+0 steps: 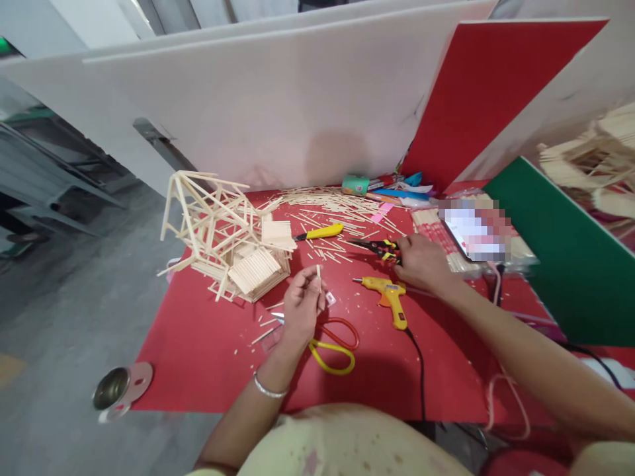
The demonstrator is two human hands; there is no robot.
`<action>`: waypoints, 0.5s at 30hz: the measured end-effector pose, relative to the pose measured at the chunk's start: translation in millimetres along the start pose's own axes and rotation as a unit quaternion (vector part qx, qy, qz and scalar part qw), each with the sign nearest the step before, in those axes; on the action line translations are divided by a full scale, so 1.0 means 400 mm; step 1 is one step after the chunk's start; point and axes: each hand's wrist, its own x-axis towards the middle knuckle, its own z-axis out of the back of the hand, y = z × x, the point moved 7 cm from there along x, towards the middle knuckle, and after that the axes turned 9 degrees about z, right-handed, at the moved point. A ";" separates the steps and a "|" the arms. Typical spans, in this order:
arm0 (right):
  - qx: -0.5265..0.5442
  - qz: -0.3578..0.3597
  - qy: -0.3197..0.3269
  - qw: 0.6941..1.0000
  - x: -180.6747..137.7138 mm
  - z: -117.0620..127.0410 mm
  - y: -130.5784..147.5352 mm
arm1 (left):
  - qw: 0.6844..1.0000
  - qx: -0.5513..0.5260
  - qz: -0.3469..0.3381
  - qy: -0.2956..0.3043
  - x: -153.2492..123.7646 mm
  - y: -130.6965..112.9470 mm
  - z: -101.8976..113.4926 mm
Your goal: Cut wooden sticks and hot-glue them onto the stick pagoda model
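Note:
My left hand (301,301) is closed in a pinch on a short wooden stick (318,272), held upright above the red table (198,357). My right hand (421,261) is closed around the handles of black and yellow cutting pliers (378,248) that lie on the table. A yellow glue gun (389,296) rests between the two hands, its black cord running toward me. Scissors with red and yellow handles (335,344) lie just under my left hand. A wooden stick house model (228,238) stands to the left of my left hand.
Loose sticks (337,208) are scattered at the back, beside a yellow utility knife (320,232), pens and a tape roll (354,184). A packet of sticks (436,235) and a phone (473,235) sit right. White, red and green boards wall the table. A tin (112,389) sits at the left corner.

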 end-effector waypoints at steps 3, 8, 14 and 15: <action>0.088 0.013 -0.040 0.995 -0.046 0.045 0.046 | 0.999 0.042 -0.018 -0.011 0.001 0.000 -0.007; 0.224 0.050 -0.073 0.971 -0.125 0.079 0.185 | 0.994 0.099 -0.030 -0.024 -0.005 0.009 -0.014; 0.258 0.062 -0.072 0.961 -0.144 0.080 0.270 | 0.990 0.134 -0.050 -0.002 -0.016 0.006 -0.014; 0.259 0.061 -0.071 0.961 -0.144 0.081 0.275 | 0.988 0.144 -0.056 -0.005 -0.019 0.003 -0.013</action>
